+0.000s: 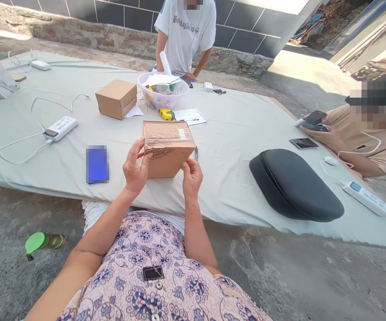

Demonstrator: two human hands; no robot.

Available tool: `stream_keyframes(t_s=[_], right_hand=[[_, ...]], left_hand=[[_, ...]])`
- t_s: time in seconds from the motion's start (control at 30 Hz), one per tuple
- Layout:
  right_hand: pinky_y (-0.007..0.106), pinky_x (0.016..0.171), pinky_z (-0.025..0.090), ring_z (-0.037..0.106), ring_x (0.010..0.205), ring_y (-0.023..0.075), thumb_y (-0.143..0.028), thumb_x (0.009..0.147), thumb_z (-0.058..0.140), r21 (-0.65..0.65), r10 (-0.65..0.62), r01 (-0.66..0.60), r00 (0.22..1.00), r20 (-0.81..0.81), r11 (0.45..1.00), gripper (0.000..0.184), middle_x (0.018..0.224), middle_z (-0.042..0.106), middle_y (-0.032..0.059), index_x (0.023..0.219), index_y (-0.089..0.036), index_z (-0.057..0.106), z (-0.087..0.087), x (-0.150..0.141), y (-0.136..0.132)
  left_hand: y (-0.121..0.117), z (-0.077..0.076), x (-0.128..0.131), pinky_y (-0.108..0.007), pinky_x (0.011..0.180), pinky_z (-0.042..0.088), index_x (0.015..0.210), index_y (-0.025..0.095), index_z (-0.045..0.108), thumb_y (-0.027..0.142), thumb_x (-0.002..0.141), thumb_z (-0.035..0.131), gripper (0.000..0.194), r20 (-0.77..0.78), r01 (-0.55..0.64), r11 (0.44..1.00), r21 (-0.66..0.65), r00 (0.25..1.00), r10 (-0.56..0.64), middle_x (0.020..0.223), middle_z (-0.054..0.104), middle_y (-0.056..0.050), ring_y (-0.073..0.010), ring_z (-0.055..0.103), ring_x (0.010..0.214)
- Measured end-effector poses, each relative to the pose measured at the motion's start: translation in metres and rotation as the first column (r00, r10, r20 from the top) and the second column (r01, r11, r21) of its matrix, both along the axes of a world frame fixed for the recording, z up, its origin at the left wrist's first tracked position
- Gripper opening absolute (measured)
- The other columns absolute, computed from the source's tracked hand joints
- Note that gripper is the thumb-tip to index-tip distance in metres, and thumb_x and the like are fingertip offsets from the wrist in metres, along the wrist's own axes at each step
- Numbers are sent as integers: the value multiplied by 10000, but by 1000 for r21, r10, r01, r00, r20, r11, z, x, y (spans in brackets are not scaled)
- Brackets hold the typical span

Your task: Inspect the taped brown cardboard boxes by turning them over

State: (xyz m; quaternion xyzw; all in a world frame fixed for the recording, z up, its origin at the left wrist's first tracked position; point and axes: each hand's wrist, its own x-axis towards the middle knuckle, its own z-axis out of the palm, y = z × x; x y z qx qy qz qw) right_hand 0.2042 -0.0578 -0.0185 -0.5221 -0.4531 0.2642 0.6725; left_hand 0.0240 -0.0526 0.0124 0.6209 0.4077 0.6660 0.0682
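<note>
A small brown cardboard box (166, 166) is in front of me at the table's near side, its top marked with dark scribbled lines and a patterned strip of tape. My left hand (135, 166) grips its left side, thumb on the near top edge and fingers along the far side. At the near right corner, my right hand (192, 178) pinches the box's edge between thumb and fingers. Part of a pen (196, 154) shows just behind the box on the right. Whether the box's base rests fully on the cloth I cannot tell.
Behind it are a second cardboard box (117, 100), a basket (162, 101), a yellow tape measure (166, 114) and written paper (193, 115). A power strip (59, 129) lies left, a black cushioned case (296, 185) right. One person (186, 40) stands opposite; another (373, 142) sits right, holding a device.
</note>
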Motion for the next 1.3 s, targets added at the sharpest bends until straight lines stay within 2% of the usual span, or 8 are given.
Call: stream_keyframes(t_s=[0.1, 0.23, 0.4, 0.5, 0.63, 0.7, 1.1, 1.3], right_hand=[[342, 807, 559, 673, 909, 205, -483, 797, 621, -151, 70, -61, 996, 52, 987, 339, 977, 746, 76, 966, -193, 667, -18, 8, 2], [344, 786, 513, 656, 797, 202, -453, 793, 548, -320, 146, -55, 952, 268, 946, 274, 869, 740, 56, 883, -210, 638, -31, 15, 1], [335, 743, 442, 596, 720, 205, -412, 776, 508, -376, 152, 2, 912, 381, 926, 184, 744, 686, 25, 777, -242, 578, -36, 12, 2], [322, 717, 410, 566, 694, 203, -409, 768, 497, -391, 155, 22, 896, 416, 920, 168, 717, 659, 16, 768, -250, 552, -38, 11, 3], [317, 715, 398, 555, 691, 204, -421, 776, 475, -394, 157, 35, 881, 445, 919, 180, 715, 645, 18, 775, -252, 535, -38, 10, 3], [320, 719, 399, 554, 692, 208, -425, 778, 467, -393, 155, 42, 876, 457, 919, 185, 706, 638, 18, 784, -252, 533, -37, 10, 3], [325, 731, 442, 622, 738, 208, -453, 826, 513, -388, 222, -11, 836, 502, 922, 220, 768, 678, 30, 762, -243, 524, -29, -1, -5], [323, 724, 430, 606, 746, 203, -403, 882, 475, -357, 263, -52, 776, 573, 933, 216, 801, 679, 45, 754, -240, 534, -27, -6, -8]], left_hand=[[2, -7, -4, -332, 978, 631, 1469, 279, 449, 387, 985, 604, 520, 27, 19, 999, -49, 999, -18, 1441, 606, -108, -222, 662, 1268], [4, -15, -9, -357, 959, 647, 1344, 237, 557, 410, 967, 616, 419, 18, 21, 988, -156, 1000, -18, 1330, 652, -103, -217, 670, 1226], [8, -23, -14, -357, 895, 660, 1200, 226, 620, 360, 934, 633, 298, 27, 41, 943, -330, 999, -34, 1222, 699, -77, -209, 695, 1151], [10, -26, -19, -334, 830, 643, 1135, 223, 628, 263, 901, 636, 237, -11, 26, 866, -500, 999, -37, 1164, 724, -64, -217, 711, 1118], [11, -31, -23, -355, 824, 578, 1010, 225, 626, 155, 876, 601, 153, -244, -121, 679, -724, 966, -89, 1078, 760, -48, -223, 743, 967], [11, -34, -24, -374, 851, 551, 957, 220, 622, 137, 870, 589, 124, -312, -169, 645, -745, 943, -113, 1043, 770, -61, -241, 730, 970], [7, -25, -23, -369, 827, 511, 1064, 200, 559, 174, 877, 559, 190, -447, -260, 671, -694, 887, -118, 1097, 704, -113, -274, 678, 1021], [7, -18, -31, -397, 848, 512, 1055, 186, 553, 222, 902, 587, 160, -612, -413, 605, -680, 775, -159, 1109, 698, -147, -318, 662, 1080]])
